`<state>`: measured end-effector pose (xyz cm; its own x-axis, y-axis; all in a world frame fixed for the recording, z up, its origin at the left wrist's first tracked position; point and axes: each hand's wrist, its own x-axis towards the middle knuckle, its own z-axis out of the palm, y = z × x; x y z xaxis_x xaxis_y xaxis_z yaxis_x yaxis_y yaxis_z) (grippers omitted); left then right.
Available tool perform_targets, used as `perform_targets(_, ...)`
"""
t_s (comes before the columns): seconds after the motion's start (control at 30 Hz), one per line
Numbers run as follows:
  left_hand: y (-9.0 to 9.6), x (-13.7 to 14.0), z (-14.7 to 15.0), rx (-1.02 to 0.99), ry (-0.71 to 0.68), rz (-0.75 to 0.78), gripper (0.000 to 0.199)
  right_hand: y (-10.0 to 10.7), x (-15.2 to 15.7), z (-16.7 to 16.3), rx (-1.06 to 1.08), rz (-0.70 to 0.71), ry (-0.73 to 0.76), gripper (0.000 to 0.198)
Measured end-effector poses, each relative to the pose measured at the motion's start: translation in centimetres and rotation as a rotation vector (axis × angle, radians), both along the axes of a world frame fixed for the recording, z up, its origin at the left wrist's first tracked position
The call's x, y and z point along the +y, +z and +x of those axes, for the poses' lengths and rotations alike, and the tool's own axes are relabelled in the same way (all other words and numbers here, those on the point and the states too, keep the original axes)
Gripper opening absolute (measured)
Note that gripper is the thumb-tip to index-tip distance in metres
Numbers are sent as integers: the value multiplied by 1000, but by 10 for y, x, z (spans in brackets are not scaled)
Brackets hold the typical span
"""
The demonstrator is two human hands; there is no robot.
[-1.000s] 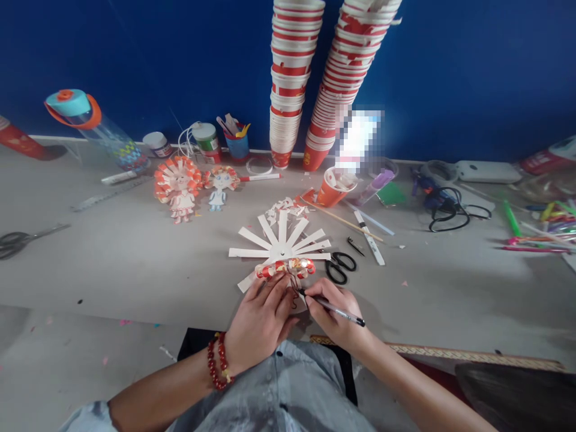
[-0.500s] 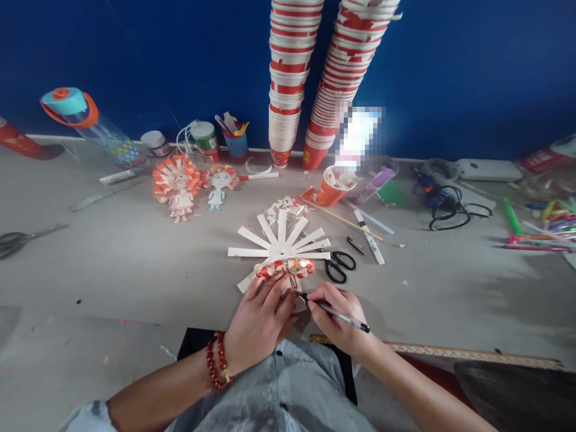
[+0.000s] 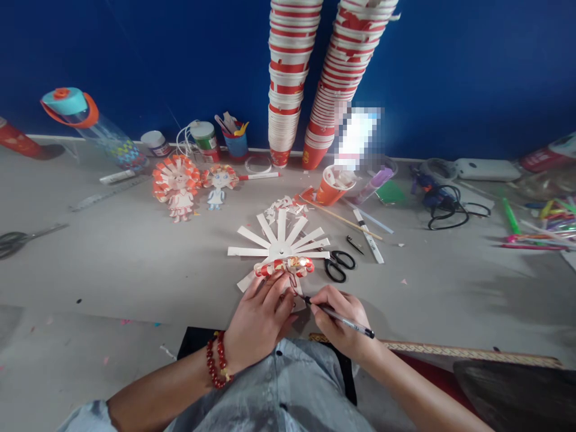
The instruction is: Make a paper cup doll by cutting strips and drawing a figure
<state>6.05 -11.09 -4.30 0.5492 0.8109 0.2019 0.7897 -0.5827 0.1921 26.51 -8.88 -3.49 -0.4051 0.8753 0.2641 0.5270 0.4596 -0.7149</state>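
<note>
A strip of paper [image 3: 296,298] with dark drawn lines lies on the table close to my body. My left hand [image 3: 261,318] lies over it with fingers stretched out, pressing it down. My right hand [image 3: 339,318] is closed round a pen [image 3: 348,321], its tip at the paper's right side. Just beyond my left fingertips are curled red-and-white paper strips [image 3: 265,270]. Behind them a cut-open white paper cup [image 3: 281,231] spreads its strips like a fan. Black-handled scissors [image 3: 335,270] lie to its right, blades partly hidden.
Two tall stacks of paper cups [image 3: 285,114] stand against the blue wall. Paper figures [image 3: 177,186], a water bottle [image 3: 108,138] and a small blue pot [image 3: 236,144] are at the left. A marker [image 3: 371,240], a cup of scraps [image 3: 333,187] and coloured pens [image 3: 560,222] lie rightward.
My right hand and the pen have shifted slightly toward me and to the right. My left hand stays in place on the paper.
</note>
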Motion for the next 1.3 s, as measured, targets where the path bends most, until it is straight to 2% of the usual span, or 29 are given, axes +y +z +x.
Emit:
perform_targets(0.27, 0, 1, 0, -38, 0, -17, 33, 3, -1, 0, 46, -22, -10, 11)
perform_targets(0.73, 3, 1, -2, -42, -18, -69, 36, -4, 1, -3, 46, -72, 24, 11)
perform_targets(1.3, 0, 0, -3, -31, -14, -46, 39, -2, -1, -1, 101, -174, -26, 9)
